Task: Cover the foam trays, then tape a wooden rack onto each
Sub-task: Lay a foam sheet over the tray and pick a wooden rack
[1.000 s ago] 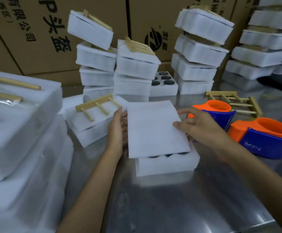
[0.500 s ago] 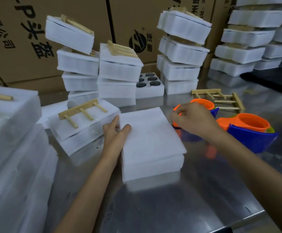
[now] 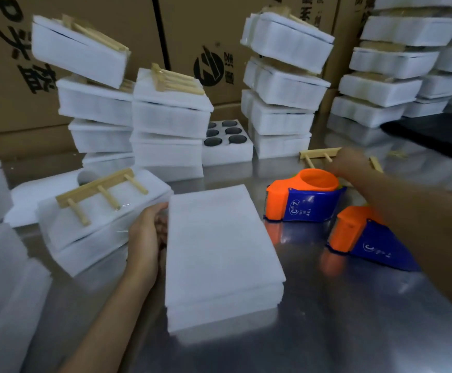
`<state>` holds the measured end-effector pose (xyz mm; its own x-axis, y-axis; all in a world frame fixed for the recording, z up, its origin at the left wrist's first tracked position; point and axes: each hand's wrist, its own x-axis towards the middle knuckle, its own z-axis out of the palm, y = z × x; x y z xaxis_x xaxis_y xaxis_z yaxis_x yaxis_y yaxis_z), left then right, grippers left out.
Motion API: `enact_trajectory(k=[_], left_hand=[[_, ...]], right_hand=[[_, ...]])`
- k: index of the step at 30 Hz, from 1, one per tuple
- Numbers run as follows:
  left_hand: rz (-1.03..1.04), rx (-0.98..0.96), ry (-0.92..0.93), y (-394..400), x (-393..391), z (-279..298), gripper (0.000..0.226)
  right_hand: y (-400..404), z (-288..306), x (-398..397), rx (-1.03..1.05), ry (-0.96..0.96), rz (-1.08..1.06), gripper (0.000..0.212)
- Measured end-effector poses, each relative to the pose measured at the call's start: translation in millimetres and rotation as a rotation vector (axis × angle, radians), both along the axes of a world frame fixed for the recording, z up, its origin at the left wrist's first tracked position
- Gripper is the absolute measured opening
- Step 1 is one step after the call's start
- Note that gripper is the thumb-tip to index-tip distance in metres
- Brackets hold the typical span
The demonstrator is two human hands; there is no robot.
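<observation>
Left hand (image 3: pixel 149 238): fingers curled against the left edge of the covered foam tray (image 3: pixel 219 243), gripping its side. That tray sits mid-counter with the flat foam cover (image 3: pixel 214 227) squared on top.

Right hand (image 3: pixel 350 164): reached out to about 1 o'clock from the tray, blurred, resting on loose wooden racks (image 3: pixel 319 154) on the counter (image 3: pixel 327 332). Can't tell whether its fingers are spread or pinching a rack.

Between the tray and the right hand, at 2 o'clock: orange/blue tape dispenser (image 3: pixel 302 197). Second dispenser (image 3: pixel 367 238) at 3 o'clock, partly under the right forearm.

At 9–10 o'clock of the tray, just beside the left hand: finished tray (image 3: pixel 98 227) with a wooden rack taped on top (image 3: pixel 101 192).

At 12 o'clock: leaning stacks of finished trays (image 3: pixel 165 117), one uncovered tray (image 3: pixel 227 144) with dark round items in its pockets wedged between stacks. More stacks (image 3: pixel 381 90) at 1–2 o'clock. Cardboard cartons (image 3: pixel 206 36) behind everything.
</observation>
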<state>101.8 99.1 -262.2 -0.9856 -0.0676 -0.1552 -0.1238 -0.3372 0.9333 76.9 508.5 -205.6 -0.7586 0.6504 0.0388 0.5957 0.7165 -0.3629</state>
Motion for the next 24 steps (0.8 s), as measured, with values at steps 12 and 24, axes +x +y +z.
enact_trajectory(k=[12,24], left_hand=[[-0.019,-0.062,0.053,-0.5,-2.2,-4.1,0.022],[0.009,-0.161,0.088,-0.6,3.0,-1.3,0.017]], right_hand=[[23.0,-13.2,-7.8,0.031,0.079,-0.089,0.024],[-44.2,51.4,9.6,-0.364,0.861,-0.005,0.015]])
